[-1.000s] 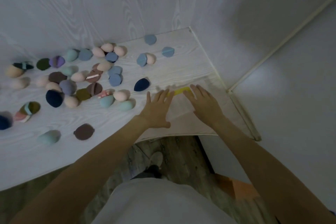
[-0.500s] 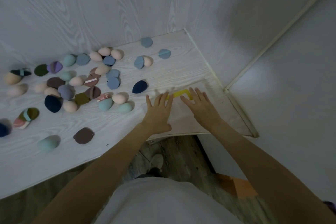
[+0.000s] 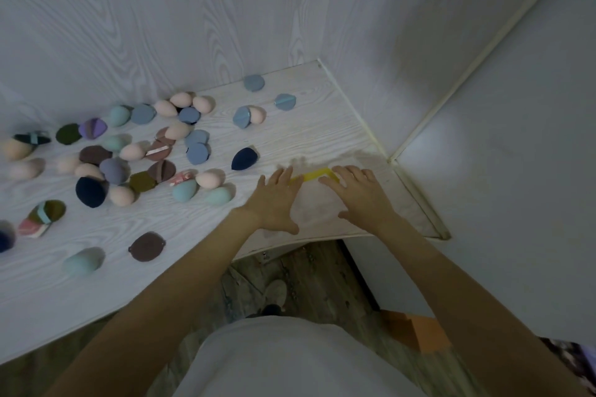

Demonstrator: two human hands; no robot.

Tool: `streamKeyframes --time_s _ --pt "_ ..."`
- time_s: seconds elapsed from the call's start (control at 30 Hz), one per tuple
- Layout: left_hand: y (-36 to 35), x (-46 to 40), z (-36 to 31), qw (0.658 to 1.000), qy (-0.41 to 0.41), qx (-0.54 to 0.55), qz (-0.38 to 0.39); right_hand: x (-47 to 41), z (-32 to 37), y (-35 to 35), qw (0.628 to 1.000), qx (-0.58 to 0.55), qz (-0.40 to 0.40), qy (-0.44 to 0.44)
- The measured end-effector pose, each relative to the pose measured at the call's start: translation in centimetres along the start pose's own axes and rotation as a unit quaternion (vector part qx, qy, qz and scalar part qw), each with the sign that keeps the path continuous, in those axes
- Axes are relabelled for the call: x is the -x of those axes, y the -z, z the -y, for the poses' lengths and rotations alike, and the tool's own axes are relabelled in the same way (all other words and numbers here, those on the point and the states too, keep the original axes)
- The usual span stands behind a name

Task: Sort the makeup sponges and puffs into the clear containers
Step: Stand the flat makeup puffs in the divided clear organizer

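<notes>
Several makeup sponges and flat puffs in peach, teal, blue, brown and navy lie scattered over the left and middle of the white table (image 3: 309, 132). A navy sponge (image 3: 243, 158) lies nearest my hands. My left hand (image 3: 276, 200) and my right hand (image 3: 362, 196) rest flat, fingers spread, on the table's right end. Under them lies a faint clear sheet or flat clear thing with a yellow strip (image 3: 312, 175) between my fingertips. What that clear thing is I cannot tell. No upright clear container shows.
White wood-grain walls close the table at the back and right, meeting at the corner (image 3: 319, 61). The table's front edge (image 3: 290, 243) runs just under my wrists. An orange box (image 3: 416, 330) sits on the floor below.
Both hands have stayed flat on the same spot beside the yellow strip. The view has shifted slightly; the sponges have not moved.
</notes>
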State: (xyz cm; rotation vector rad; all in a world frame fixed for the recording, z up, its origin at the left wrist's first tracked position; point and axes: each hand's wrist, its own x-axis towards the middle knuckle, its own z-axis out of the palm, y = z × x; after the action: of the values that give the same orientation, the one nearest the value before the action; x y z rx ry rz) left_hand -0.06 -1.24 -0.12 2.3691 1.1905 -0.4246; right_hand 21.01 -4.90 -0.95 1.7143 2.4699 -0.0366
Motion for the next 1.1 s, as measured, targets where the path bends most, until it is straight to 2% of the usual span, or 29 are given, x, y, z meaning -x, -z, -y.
streamKeyframes --time_s 0.07,0.13,0.2,0.23,0.27,0.33,0.43,0.5,0.57,0.6,0.67,0.73,0.8,0.9,0.97,1.03,1.1 --pt "1.6 0.7 1.0 0.998 -0.02 0.001 -0.051 0.2 -1.1 1.7 0.999 -0.039 0.005 0.014" --pt "2.7 1.3 1.8 0.978 -0.032 0.01 -0.206 0.4 -2.1 3.1 0.995 -0.1 -0.01 -0.008" --pt "3.0 1.3 2.4 0.917 -0.008 0.025 -0.397 0.6 -3.0 3.9 0.984 -0.159 -0.051 -0.062" --pt "2.8 1.2 2.7 0.886 0.012 0.045 -0.461 0.6 -3.4 4.1 0.975 -0.183 -0.078 -0.095" --pt "2.4 1.1 2.9 0.868 0.035 0.074 -0.489 0.6 -3.6 4.1 0.966 -0.197 -0.099 -0.133" --pt "1.0 0.9 2.9 0.869 0.093 0.142 -0.465 0.2 -4.3 3.9 0.949 -0.202 -0.117 -0.212" --pt "-2.0 0.3 2.6 0.891 0.178 0.211 -0.361 -0.7 -5.8 3.2 0.916 -0.217 -0.123 -0.315" --pt "-3.2 -0.4 2.3 0.885 0.207 0.319 -0.27 -1.3 -6.6 2.9 0.877 -0.292 -0.107 -0.365" --pt "-3.1 -1.2 1.8 0.853 0.202 0.447 -0.178 -1.9 -6.4 2.6 0.812 -0.422 -0.102 -0.39" --pt "-2.8 -1.8 1.5 0.841 0.19 0.482 -0.156 -2.3 -6.1 2.6 0.78 -0.474 -0.101 -0.395" --pt "-2.5 -2.5 0.7 0.835 0.168 0.501 -0.154 -2.7 -4.9 2.3 0.749 -0.524 -0.098 -0.394" --pt "-2.4 -2.8 0.6 0.846 0.153 0.483 -0.167 -2.7 -3.7 1.4 0.736 -0.546 -0.087 -0.392" --pt "-2.9 -3.0 1.4 0.868 0.145 0.444 -0.167 -2.5 -2.5 -0.1 0.753 -0.53 -0.07 -0.383" --pt "-3.5 -2.3 2.5 0.883 0.134 0.421 -0.159 -1.8 -1.4 -2.1 0.829 -0.421 -0.024 -0.369" --pt "-3.9 -1.8 2.8 0.886 0.125 0.419 -0.156 -1.5 -0.9 -3.1 0.86 -0.369 0.014 -0.352" --pt "-4.4 -1.2 3.1 0.881 0.114 0.431 -0.158 -1.3 -0.5 -3.9 0.879 -0.343 0.059 -0.325" --pt "-5.1 -0.5 3.4 0.869 0.111 0.454 -0.164 -1.2 0.1 -4.2 0.881 -0.345 0.08 -0.313"
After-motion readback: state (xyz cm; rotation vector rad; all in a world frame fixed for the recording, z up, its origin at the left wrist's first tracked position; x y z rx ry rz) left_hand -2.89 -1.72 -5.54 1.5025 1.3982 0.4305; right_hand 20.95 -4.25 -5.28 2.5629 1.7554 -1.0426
